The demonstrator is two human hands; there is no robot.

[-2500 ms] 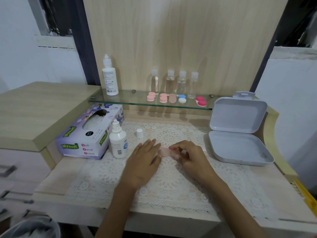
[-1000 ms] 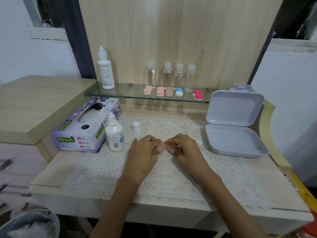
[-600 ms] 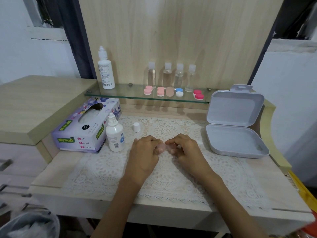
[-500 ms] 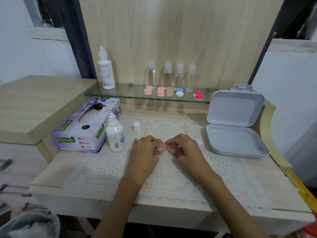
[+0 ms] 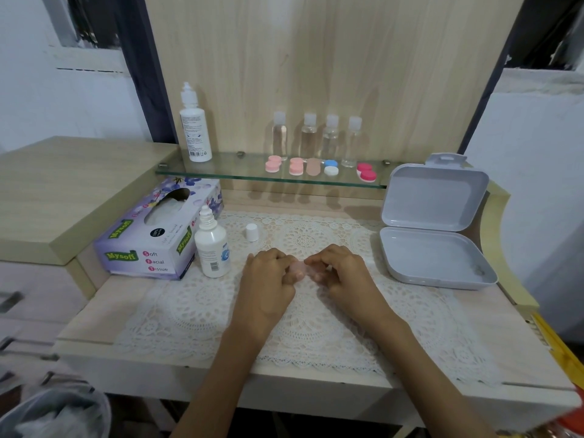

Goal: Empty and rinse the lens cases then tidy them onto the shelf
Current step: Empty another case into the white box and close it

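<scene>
On the lace mat (image 5: 202, 311), translucent pink lens case (image 5: 300, 269) between both curled hands.

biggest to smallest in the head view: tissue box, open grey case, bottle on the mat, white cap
1. open grey case
2. tissue box, close behind
3. bottle on the mat
4. white cap

We see pink lens cases (image 5: 273, 163) on the shelf (image 5: 227, 168); below it, a white lace doily (image 5: 196, 311) and a purple-flowered tissue box (image 5: 151, 238).

left hand (image 5: 268, 279) + right hand (image 5: 343, 273) | grip pink lens case (image 5: 300, 269) | on lace mat (image 5: 196, 311)
</scene>
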